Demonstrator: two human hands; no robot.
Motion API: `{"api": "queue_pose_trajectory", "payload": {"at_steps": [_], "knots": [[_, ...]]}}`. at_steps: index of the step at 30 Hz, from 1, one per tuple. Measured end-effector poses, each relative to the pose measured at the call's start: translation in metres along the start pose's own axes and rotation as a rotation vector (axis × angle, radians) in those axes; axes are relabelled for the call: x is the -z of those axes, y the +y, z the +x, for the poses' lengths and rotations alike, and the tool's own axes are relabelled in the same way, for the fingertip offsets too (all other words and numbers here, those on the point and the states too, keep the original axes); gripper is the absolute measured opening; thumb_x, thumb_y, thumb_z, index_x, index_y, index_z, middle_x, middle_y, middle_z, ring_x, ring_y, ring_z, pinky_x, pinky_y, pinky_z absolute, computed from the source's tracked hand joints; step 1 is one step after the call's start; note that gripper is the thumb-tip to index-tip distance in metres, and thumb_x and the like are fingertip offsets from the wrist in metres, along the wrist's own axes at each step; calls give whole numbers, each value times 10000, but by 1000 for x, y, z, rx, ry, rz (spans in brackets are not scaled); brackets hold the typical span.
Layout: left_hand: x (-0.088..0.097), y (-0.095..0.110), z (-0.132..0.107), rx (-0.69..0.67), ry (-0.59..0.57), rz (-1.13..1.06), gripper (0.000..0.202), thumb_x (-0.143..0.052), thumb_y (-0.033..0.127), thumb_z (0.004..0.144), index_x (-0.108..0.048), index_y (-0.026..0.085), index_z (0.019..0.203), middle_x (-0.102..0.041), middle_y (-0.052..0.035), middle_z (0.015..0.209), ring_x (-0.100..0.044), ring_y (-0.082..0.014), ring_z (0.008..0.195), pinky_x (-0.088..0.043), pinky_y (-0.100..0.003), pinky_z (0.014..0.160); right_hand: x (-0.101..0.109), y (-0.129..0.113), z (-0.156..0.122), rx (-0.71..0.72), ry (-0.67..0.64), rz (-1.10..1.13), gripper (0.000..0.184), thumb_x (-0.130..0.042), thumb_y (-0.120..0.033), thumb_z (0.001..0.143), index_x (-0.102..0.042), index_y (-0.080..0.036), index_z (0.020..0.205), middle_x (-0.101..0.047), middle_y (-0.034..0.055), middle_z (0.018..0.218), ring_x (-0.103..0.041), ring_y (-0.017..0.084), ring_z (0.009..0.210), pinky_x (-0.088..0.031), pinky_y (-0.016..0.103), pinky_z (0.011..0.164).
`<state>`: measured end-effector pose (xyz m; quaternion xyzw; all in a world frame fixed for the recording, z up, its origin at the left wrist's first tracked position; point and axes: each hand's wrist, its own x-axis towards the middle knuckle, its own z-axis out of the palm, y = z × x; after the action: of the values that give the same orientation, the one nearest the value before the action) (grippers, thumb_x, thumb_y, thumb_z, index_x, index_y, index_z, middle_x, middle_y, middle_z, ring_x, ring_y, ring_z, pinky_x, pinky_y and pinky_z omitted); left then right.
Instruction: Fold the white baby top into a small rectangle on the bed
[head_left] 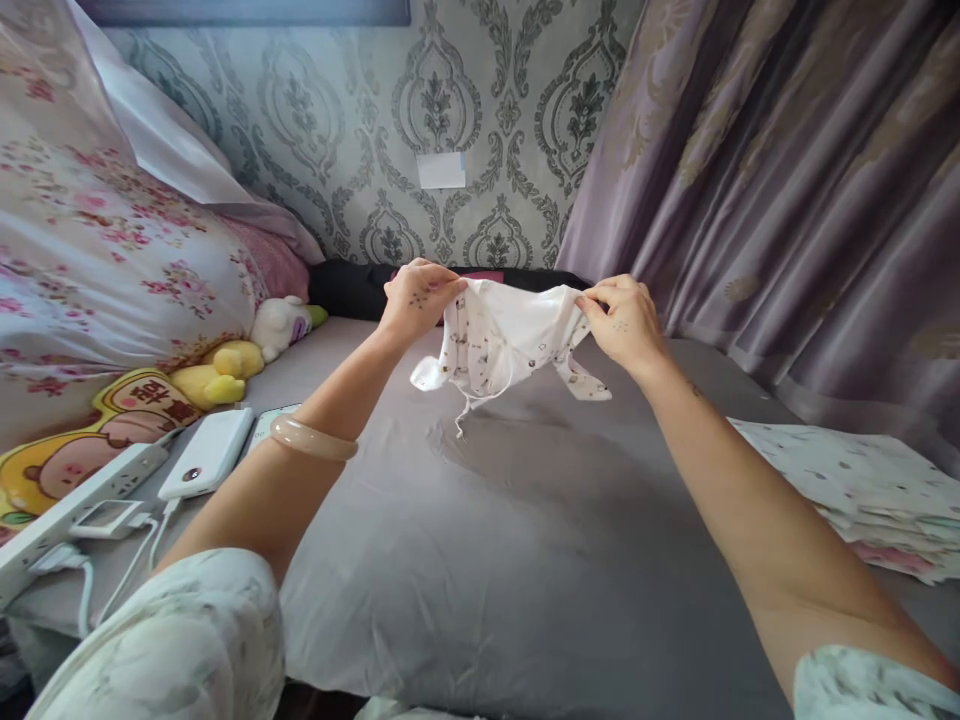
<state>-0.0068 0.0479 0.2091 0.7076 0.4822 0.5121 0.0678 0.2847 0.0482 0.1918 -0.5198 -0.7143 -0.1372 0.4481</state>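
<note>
A small white baby shirt point(487, 345) with a tiny print and thin tie strings hangs stretched between my two hands, above the grey bed sheet point(480, 560). My left hand point(421, 298) pinches its upper left edge between thumb and fingers. At the opposite upper corner, my right hand point(624, 318) grips the cloth the same way. Both sleeves dangle at the sides, and one string droops below the middle. The shirt's lower part casts a shadow on the sheet.
A folded stack of printed cloth point(862, 490) lies at the right. On the left are a power strip point(82, 510), a white power bank point(208, 455), a phone point(270, 425) and plush toys point(225, 370). A purple curtain point(787, 200) hangs at the right.
</note>
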Motion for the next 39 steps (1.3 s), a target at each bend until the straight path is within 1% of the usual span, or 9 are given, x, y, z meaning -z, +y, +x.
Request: {"api": "queue_pose_trajectory", "payload": {"at_steps": [5, 11, 17, 22, 25, 29, 35, 37, 39], "knots": [[-11, -7, -2, 54, 31, -127, 167, -632, 296, 791, -674, 135, 797, -612, -23, 691, -571, -148, 730, -466, -250, 650, -1, -2, -3, -90, -95, -7, 319, -491, -369, 927, -738, -169, 910, -673, 90, 870, -602, 219, 813, -430, 345, 766], [-19, -10, -5, 81, 7, -214, 166, -626, 300, 792, -655, 137, 795, -546, 14, 622, -455, -80, 555, -353, -197, 506, 4, -9, -4, -159, -129, 17, 248, -507, -292, 914, -714, -160, 877, -689, 78, 778, -611, 207, 751, -400, 309, 712], [-24, -7, -10, 90, -3, -252, 120, -573, 271, 841, -604, 165, 794, -424, 50, 574, -362, -69, 499, -267, -195, 463, 4, -10, -6, -222, -168, 41, 205, -530, -271, 891, -701, -163, 856, -686, 68, 747, -605, 202, 726, -395, 305, 694], [-21, -5, -20, 87, -22, -272, 137, -532, 299, 880, -581, 186, 820, -421, 50, 571, -363, -73, 481, -258, -188, 444, 7, -5, -11, -223, -193, 97, 222, -529, -311, 889, -689, -159, 863, -668, 51, 727, -588, 189, 707, -404, 304, 690], [-7, 2, -33, 65, -65, -305, 167, -540, 340, 881, -599, 185, 855, -468, 42, 589, -412, -76, 492, -298, -180, 445, 18, -6, -19, -200, -222, 189, 275, -512, -380, 905, -680, -163, 884, -642, 29, 705, -559, 168, 670, -408, 301, 666], [31, 26, -57, 40, -104, -270, 237, -612, 402, 840, -653, 171, 868, -549, 18, 637, -493, -86, 539, -371, -181, 465, 52, -21, -36, -192, -331, 390, 354, -527, -502, 891, -683, -184, 909, -654, 20, 755, -560, 155, 666, -429, 286, 613], [94, 78, -81, 192, -167, -223, 297, -695, 460, 773, -716, 181, 876, -626, -8, 693, -550, -103, 554, -415, -196, 452, 115, -50, -50, -345, -530, 656, 389, -641, -579, 812, -699, -233, 982, -698, 28, 803, -613, 165, 662, -486, 279, 557], [105, 87, -80, 252, -204, -228, 276, -704, 447, 762, -721, 190, 860, -618, -3, 660, -546, -100, 534, -416, -199, 447, 125, -53, -49, -404, -581, 711, 424, -675, -586, 783, -701, -228, 1008, -709, 44, 819, -627, 176, 666, -503, 287, 552], [106, 84, -75, 323, -289, -206, 274, -697, 458, 754, -724, 200, 845, -605, 5, 619, -546, -103, 522, -414, -198, 444, 124, -52, -46, -448, -643, 734, 464, -687, -605, 760, -701, -217, 1016, -712, 51, 825, -632, 179, 669, -508, 290, 561]]}}
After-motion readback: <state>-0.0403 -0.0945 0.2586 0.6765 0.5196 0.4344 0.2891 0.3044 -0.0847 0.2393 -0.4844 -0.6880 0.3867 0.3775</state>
